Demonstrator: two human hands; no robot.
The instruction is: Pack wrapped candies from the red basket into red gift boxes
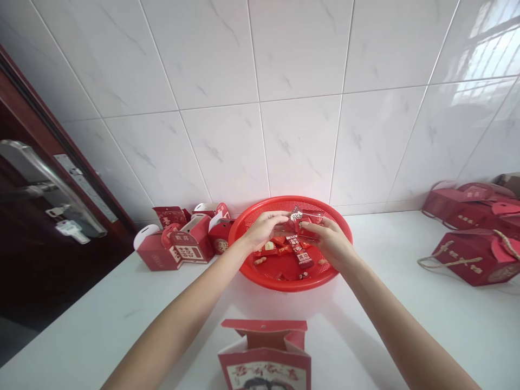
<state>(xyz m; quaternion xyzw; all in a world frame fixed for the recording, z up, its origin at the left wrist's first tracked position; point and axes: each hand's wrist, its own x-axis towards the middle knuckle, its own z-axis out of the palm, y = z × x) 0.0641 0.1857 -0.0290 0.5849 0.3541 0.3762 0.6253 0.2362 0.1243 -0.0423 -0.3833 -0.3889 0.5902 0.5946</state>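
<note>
Sweets (304,259) lie loose in a red basket (290,283), not boxed. Above it, left hand (262,230) and right hand (332,241) pinch clear-wrapped packets (314,218). Near box (264,358) stands open, contents unseen; right-side boxes (467,259) appear closed, left-side ones (160,253) partly open.

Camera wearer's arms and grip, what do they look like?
Left grip and right grip are human hands, ungloved. No sleeve shows on the left forearm or right forearm; no watch or bracelet visible.
</note>
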